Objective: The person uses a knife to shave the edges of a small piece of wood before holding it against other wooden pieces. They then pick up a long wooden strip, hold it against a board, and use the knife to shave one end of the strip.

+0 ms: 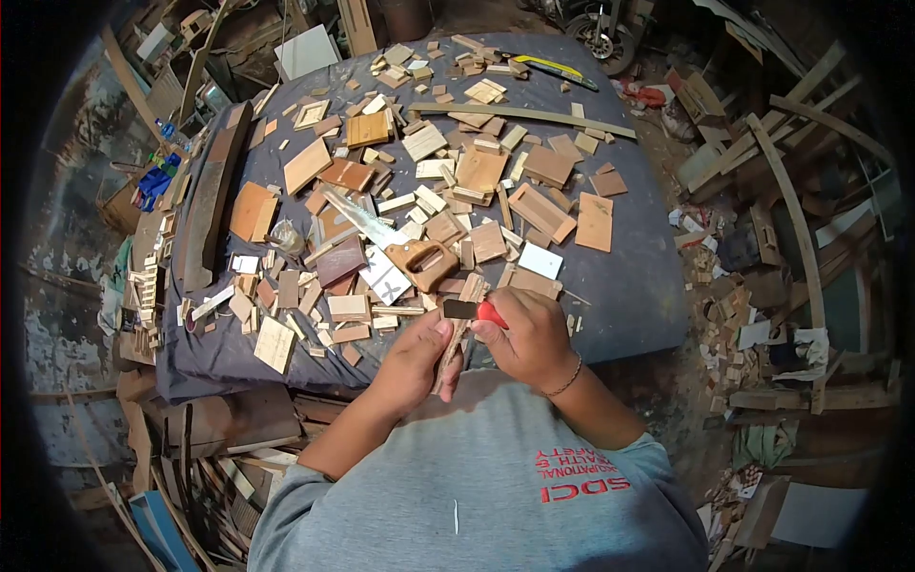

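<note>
My left hand [416,358] is closed around a narrow, rough-edged strip of wood [455,350], held upright in front of my chest. My right hand [525,333] grips the red handle of a tool with a flat, dark blade, which looks like a chisel [461,310]. The blade lies across the upper part of the strip, pointing left, near my left thumb. Just beyond my hands, a handsaw [422,261] with a wooden handle rests on the wood pieces. A white board with black marks [385,278] lies partly beneath it.
A dark cloth [629,315] covers the table, strewn with many wood offcuts [481,172]. A long wooden strip [534,116] and a yellow cutter knife [556,71] lie at the back. A long dark plank [214,200] lines the left edge. Scrap wood [762,381] piles up on the right floor.
</note>
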Demonstrator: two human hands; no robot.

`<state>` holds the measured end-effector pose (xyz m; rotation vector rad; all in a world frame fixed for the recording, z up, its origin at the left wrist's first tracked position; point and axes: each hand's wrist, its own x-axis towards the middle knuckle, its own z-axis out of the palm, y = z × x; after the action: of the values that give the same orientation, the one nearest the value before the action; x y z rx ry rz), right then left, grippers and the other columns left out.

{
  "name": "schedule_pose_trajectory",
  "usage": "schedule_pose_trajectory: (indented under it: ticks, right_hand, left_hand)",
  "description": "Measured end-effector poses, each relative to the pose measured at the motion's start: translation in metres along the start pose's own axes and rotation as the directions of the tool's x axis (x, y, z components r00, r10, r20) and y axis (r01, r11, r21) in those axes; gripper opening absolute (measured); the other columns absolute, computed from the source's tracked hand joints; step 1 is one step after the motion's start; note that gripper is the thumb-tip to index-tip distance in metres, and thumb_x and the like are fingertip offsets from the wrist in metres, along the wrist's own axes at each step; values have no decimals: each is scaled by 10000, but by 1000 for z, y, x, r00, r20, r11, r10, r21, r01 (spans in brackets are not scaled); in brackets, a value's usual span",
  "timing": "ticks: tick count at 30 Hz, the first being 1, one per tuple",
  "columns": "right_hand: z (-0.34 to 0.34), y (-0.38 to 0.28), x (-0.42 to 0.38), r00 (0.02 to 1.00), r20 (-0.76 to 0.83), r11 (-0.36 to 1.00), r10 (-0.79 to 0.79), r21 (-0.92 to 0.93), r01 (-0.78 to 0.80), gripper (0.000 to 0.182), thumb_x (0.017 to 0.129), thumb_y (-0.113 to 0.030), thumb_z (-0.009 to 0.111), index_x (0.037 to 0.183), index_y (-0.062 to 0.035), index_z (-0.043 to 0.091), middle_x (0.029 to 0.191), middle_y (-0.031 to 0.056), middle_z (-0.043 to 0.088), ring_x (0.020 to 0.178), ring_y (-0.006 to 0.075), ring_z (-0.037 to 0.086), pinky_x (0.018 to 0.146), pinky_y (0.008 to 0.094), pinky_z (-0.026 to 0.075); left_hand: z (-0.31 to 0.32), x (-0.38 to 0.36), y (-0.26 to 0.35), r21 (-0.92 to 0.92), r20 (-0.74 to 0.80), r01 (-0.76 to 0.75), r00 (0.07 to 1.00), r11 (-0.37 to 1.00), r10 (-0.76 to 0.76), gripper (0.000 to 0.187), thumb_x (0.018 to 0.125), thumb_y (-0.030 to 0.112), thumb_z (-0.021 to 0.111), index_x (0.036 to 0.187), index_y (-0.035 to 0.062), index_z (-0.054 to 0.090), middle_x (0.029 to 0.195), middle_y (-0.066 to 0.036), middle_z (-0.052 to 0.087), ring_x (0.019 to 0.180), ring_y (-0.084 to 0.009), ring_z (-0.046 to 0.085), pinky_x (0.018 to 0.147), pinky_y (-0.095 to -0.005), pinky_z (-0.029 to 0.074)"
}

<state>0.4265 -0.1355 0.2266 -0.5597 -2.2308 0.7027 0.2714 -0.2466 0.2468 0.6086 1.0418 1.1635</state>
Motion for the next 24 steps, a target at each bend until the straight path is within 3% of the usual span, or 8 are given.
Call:
schedule_pose_trajectory:
  ticks: [7, 9, 10, 11, 12, 14, 17, 24]
  right_hand:
    - [13, -7, -8, 999, 22, 998, 29, -49, -28, 298, 895, -306, 590, 804, -28, 531, 724, 159, 565, 671, 360, 585, 579, 443, 449]
    - [21, 3, -16, 988, 11, 987, 154, -40, -153, 183, 883, -248, 584, 911, -67, 583, 747, 156, 598, 686, 337, 614, 597, 440, 472]
    - [20, 27, -18, 945, -177, 962, 273, 64, -266, 146, 905, -218, 558, 892, -77, 591, 725, 171, 602, 667, 365, 612, 590, 447, 476]
    - [-2, 38, -13, 816, -181, 831, 550, 20, -556, 182, 931, -226, 539, 875, -58, 581, 703, 184, 591, 652, 399, 599, 566, 451, 463]
    - [-10, 63, -19, 839, -317, 869, 443, -78, -488, 231, 953, -240, 519, 856, -35, 563, 706, 199, 580, 640, 396, 590, 537, 434, 444]
    - [-16, 52, -23, 859, -322, 890, 399, -89, -447, 249, 956, -246, 517, 847, -25, 551, 696, 193, 573, 627, 399, 581, 535, 422, 439]
    - [3, 9, -17, 915, -86, 911, 394, 166, -377, 236, 934, -233, 559, 830, -23, 529, 693, 174, 565, 641, 384, 589, 553, 421, 447]
    - [7, -22, -8, 994, 95, 993, 46, 100, -56, 258, 893, -285, 617, 848, -43, 540, 711, 141, 584, 625, 348, 594, 549, 411, 459]
  left_hand:
    - [-12, -18, 7, -135, 9, 152, 988, 979, -152, 291, 1016, 365, 401, 994, 83, 471, 558, -25, 425, 402, -118, 394, 393, -232, 344]
    - [-22, -34, 9, -131, 57, 183, 983, 974, -176, 297, 1013, 368, 409, 978, 81, 475, 546, -23, 422, 390, -121, 392, 376, -240, 332]
    - [-26, -44, 11, -126, 109, 209, 974, 970, -196, 303, 1009, 371, 417, 963, 78, 480, 533, -22, 420, 377, -124, 389, 359, -248, 319]
    - [-23, -59, 18, -72, 116, 197, 975, 978, -188, 306, 1004, 366, 430, 940, 73, 487, 515, -18, 417, 356, -127, 385, 339, -254, 304]
    - [-28, -64, 20, -69, 115, 196, 976, 978, -188, 306, 1004, 366, 430, 940, 73, 487, 515, -18, 417, 356, -127, 385, 339, -254, 304]
    - [-35, -76, 17, -207, -14, 214, 975, 955, -221, 304, 1001, 364, 437, 940, 71, 487, 518, -14, 418, 358, -128, 386, 343, -255, 310]
    - [-40, -63, 12, -275, 24, 221, 975, 936, -223, 306, 1002, 368, 430, 945, 73, 486, 517, -15, 406, 370, -131, 394, 368, -269, 338]
    - [-27, -34, 1, -228, 7, 139, 990, 964, -142, 312, 1019, 358, 389, 959, 67, 486, 547, -21, 415, 432, -161, 449, 470, -273, 418]
